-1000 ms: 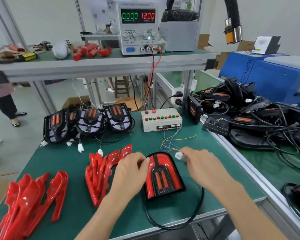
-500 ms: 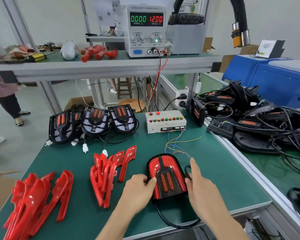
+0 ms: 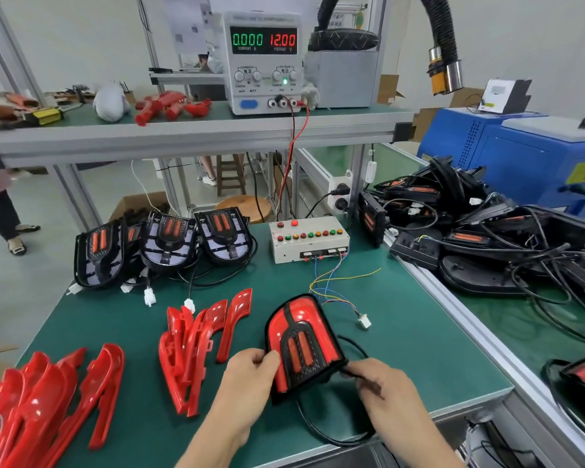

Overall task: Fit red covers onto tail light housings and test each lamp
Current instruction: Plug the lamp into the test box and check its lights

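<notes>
A tail light (image 3: 301,342) with red covers fitted is tilted up off the green bench. My left hand (image 3: 247,376) grips its lower left edge. My right hand (image 3: 372,380) pinches its lower right corner by the black cable (image 3: 321,434). The test box's white plug (image 3: 364,321) lies loose on the mat, right of the lamp. Loose red covers (image 3: 196,339) stand left of the lamp, with a second heap (image 3: 48,403) at the near left. Three uncovered housings (image 3: 166,241) lean at the back left.
The button test box (image 3: 308,239) sits behind the lamp, wired to a power supply (image 3: 264,59) on the shelf reading 0.000 and 12.00. A pile of black housings and cables (image 3: 480,231) fills the right bench. A person stands at far left.
The right hand let go of the white plug and moved to the lamp's right edge. Both hands have lifted and tilted the lamp up off the mat.
</notes>
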A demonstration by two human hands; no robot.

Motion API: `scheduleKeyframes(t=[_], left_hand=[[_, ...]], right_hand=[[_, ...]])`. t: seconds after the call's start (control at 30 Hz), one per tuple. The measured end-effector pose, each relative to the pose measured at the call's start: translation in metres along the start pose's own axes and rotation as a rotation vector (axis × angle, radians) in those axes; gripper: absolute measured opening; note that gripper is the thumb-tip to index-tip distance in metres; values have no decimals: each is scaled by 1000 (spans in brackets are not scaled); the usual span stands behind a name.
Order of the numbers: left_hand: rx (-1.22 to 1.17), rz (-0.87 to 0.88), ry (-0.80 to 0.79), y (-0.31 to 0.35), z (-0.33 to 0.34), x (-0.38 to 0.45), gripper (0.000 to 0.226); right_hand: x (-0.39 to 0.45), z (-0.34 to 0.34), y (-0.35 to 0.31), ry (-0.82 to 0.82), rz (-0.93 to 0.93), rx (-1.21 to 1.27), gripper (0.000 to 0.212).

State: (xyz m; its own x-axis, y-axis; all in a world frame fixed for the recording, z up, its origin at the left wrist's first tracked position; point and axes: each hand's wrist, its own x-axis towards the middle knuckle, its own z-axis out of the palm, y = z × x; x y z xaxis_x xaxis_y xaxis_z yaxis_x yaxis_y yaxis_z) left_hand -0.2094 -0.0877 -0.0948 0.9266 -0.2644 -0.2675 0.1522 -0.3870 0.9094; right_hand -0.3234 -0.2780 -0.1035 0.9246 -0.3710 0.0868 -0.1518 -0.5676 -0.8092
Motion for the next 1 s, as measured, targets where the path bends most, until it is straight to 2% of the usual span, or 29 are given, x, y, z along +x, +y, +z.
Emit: scheduleKeyframes(t=[0.07, 0.17, 0.3, 0.37, 0.5, 0.7, 0.77, 0.83, 0.87, 0.93, 1.0], left_hand=[[-67, -4, -11, 0, 1, -4, 28], [-142, -7, -20, 4, 4, -10, 46], [-284, -17, -15, 9, 13, -15, 37], [-370, -37, -29, 12, 16, -17, 35], [-533, -120, -86, 15, 15, -19, 33], [-763, -164, -116, 14, 8, -22, 28], [-794, -155, -111, 15, 9, -23, 28], [-799, -108, -110, 17, 13, -25, 28], [-806, -80, -109, 19, 15, -25, 27], [-826, -26, -121, 25, 18, -27, 28], [-833, 10, -140, 28, 20, -27, 34]], right_hand=[[-3, 8, 4, 7, -62, 56, 59], [-8, 17, 10, 52, -174, 57, 58], [-12, 23, 10, 65, -439, -72, 58], [-11, 25, 10, 70, -502, -109, 63], [-9, 25, 15, 67, -520, -124, 69], [-5, 25, 10, 18, -538, -119, 67], [-6, 23, 7, -6, -517, -131, 59], [-9, 21, 4, 3, -474, -134, 40], [-13, 20, 3, 38, -445, -110, 29], [-24, 20, 3, 237, -373, -76, 15], [-32, 19, 13, 498, -194, -32, 25]])
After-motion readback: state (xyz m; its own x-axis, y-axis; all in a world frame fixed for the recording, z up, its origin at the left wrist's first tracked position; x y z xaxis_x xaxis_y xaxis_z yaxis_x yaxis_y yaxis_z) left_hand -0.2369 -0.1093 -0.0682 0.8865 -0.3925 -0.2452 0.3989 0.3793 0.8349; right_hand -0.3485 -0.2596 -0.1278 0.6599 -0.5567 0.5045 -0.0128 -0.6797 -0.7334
